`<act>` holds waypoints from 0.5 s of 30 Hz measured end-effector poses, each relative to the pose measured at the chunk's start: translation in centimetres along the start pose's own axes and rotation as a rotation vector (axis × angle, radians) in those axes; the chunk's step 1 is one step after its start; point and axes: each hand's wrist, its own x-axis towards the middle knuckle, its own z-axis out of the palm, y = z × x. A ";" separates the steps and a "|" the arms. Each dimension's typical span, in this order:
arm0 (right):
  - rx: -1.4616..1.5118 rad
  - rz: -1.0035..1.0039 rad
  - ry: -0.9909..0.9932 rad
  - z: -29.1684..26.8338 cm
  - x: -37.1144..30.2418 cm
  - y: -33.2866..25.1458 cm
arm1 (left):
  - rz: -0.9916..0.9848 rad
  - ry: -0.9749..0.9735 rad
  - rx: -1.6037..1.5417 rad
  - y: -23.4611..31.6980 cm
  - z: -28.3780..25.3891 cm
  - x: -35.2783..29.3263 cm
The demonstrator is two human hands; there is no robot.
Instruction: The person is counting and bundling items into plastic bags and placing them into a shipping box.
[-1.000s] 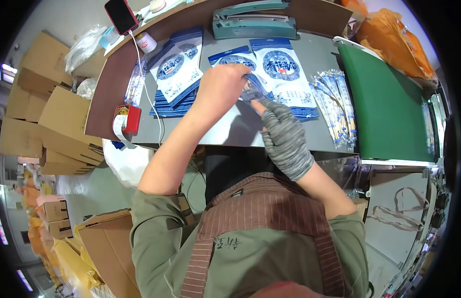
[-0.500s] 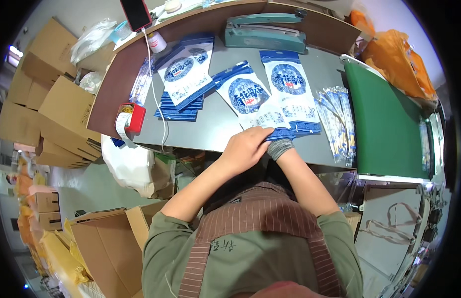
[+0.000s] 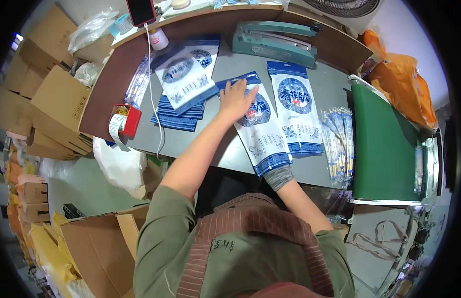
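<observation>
Blue-and-white pouch slantwise on grey desk, lower end by the near edge.
From left: red box; pile of similar pouches; bare left hand laid over the slanted pouch's upper part, fingers spread apart; gloved right hand at its lower end, fingers hidden by the pouch, grip cannot be told; second pouch just beside; slim clear-wrapped packets; green panel.
</observation>
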 end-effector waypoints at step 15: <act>0.075 0.034 -0.051 -7.1 -12.0 1.5 | 0.350 0.358 0.456 -4.1 -1.6 8.5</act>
